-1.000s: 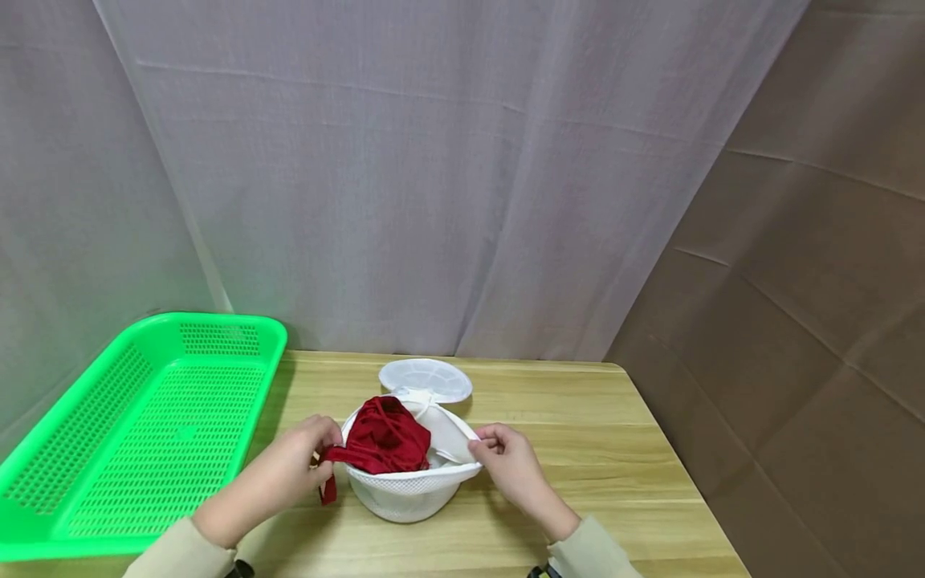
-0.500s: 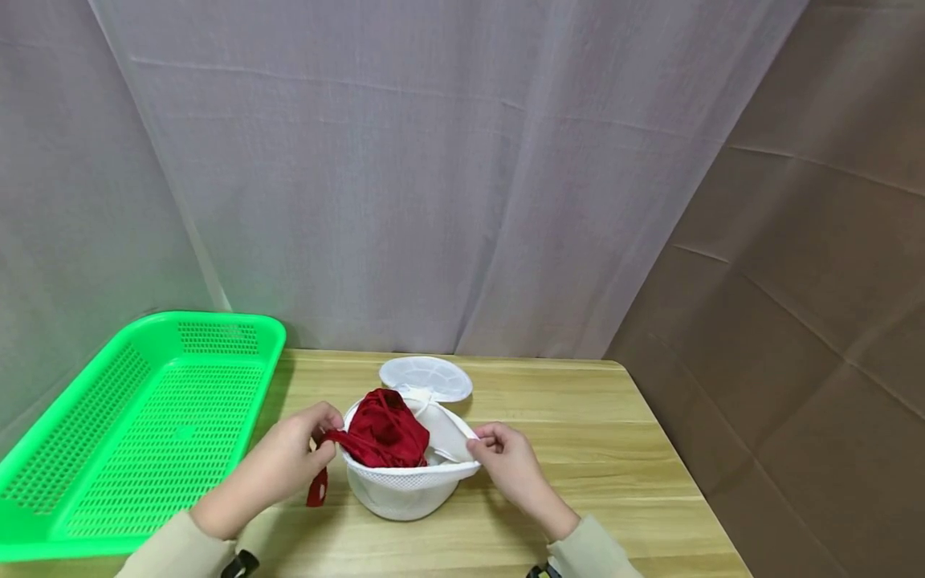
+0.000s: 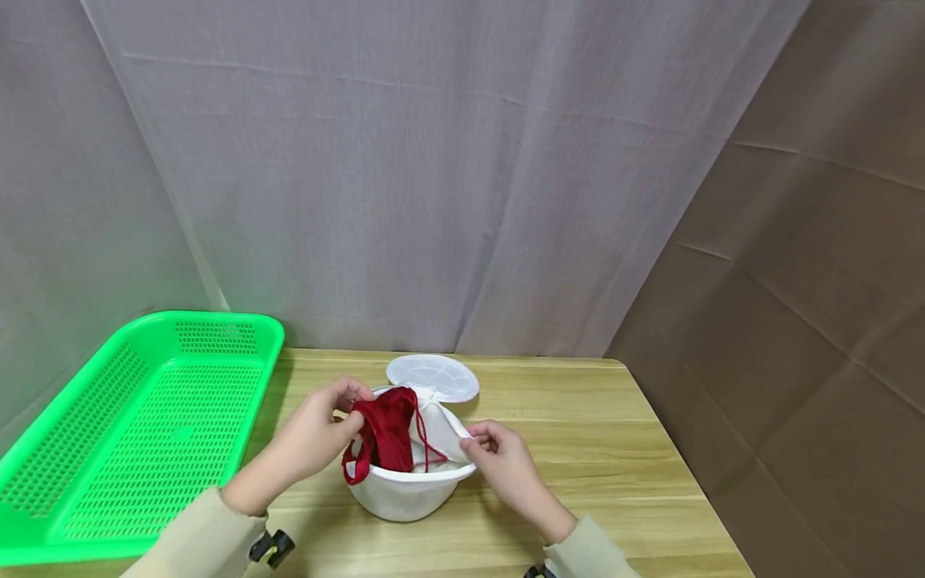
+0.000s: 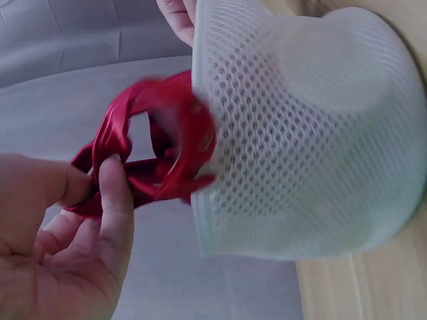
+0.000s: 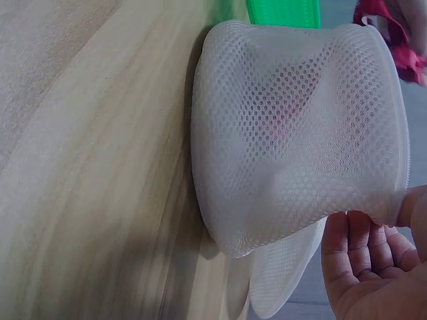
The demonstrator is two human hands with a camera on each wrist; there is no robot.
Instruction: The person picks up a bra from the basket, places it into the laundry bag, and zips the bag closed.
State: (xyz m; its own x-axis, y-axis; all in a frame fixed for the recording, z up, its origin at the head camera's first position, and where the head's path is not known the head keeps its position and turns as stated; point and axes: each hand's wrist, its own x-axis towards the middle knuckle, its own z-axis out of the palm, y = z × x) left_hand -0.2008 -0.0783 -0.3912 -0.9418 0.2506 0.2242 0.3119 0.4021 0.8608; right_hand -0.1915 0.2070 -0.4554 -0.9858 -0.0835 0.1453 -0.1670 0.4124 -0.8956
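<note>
A white mesh laundry bag (image 3: 405,496) stands upright on the wooden table with its round lid (image 3: 437,377) folded back behind it. Inside its mouth sits a bunched, shiny red garment (image 3: 392,429) with thin cords. My left hand (image 3: 321,433) pinches the garment at the bag's left rim. In the left wrist view, a looped red strap (image 4: 117,133) runs from thumb and fingers over the rim. On the other side, my right hand (image 3: 509,470) grips the rim between thumb and fingers. The right wrist view shows the bag's mesh wall (image 5: 293,127) with red faintly visible through it.
A large green plastic basket (image 3: 270,353) with perforated sides stands to the left of the bag. Wooden tabletop (image 3: 592,466) extends to the right. A grey curtain (image 3: 405,201) hangs behind, and a brown cloth (image 3: 809,321) borders the right side.
My left hand has moved up and right to the bag's mouth, bringing the red strap over the rim. The garment has shifted and its cords now hang inside. My right hand stays at the rim.
</note>
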